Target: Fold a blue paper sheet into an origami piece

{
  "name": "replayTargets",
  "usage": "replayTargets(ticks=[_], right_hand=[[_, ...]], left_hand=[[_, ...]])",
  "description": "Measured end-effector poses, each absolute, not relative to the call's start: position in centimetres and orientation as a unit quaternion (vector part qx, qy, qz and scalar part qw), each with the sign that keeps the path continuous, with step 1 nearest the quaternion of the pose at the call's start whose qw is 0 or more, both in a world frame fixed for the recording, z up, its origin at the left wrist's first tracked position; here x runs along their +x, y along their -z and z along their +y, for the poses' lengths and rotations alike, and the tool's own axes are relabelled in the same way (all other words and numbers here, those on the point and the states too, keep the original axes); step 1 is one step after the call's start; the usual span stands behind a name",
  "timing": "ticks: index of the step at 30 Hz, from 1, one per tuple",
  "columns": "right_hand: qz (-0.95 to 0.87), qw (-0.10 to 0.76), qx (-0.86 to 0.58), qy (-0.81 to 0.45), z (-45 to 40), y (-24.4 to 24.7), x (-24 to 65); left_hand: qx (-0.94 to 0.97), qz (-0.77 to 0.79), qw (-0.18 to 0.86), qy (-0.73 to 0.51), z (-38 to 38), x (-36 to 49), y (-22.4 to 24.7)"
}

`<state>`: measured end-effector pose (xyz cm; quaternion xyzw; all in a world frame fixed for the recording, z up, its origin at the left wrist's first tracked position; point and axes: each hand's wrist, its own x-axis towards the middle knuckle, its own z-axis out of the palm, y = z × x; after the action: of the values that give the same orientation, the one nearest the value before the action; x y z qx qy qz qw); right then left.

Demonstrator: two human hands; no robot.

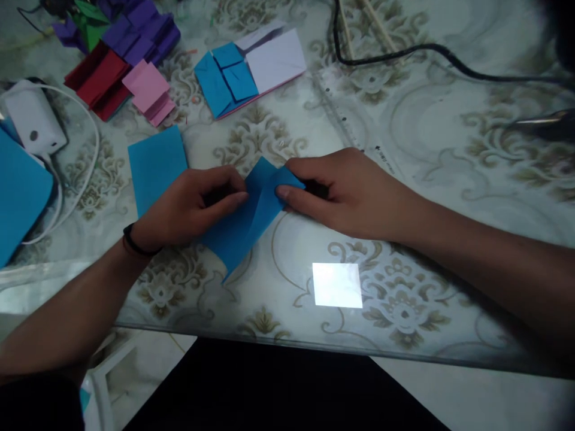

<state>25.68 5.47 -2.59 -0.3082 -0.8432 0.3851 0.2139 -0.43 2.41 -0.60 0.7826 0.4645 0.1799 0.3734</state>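
Between my two hands, just above the table, is a sheet of blue paper [245,224] with a crease along it and its upper right corner folded over. My left hand [193,200] pinches its left edge between thumb and forefinger. On the right, my right hand [345,194] grips the folded corner, thumb on top and fingers partly hidden behind. Another blue paper piece [157,164] lies flat on the table beyond my left hand, partly covered by it.
Folded paper pieces in purple [141,33], red [99,81] and pink [150,91] lie at the back left. Behind my hands sits a blue and white folded paper [249,72]. A white device [35,117] with a cable stands left; a clear ruler [344,117] and black cord [431,48] lie right.
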Motion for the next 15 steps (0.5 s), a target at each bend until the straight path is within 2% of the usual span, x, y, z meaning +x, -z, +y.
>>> replayTargets(ticks=[15], right_hand=[[-0.843, 0.216, -0.323, -0.373, 5.27, 2.25, 25.78]], left_hand=[[0.781, 0.477, 0.364, -0.173, 2.44, -0.39, 0.49]])
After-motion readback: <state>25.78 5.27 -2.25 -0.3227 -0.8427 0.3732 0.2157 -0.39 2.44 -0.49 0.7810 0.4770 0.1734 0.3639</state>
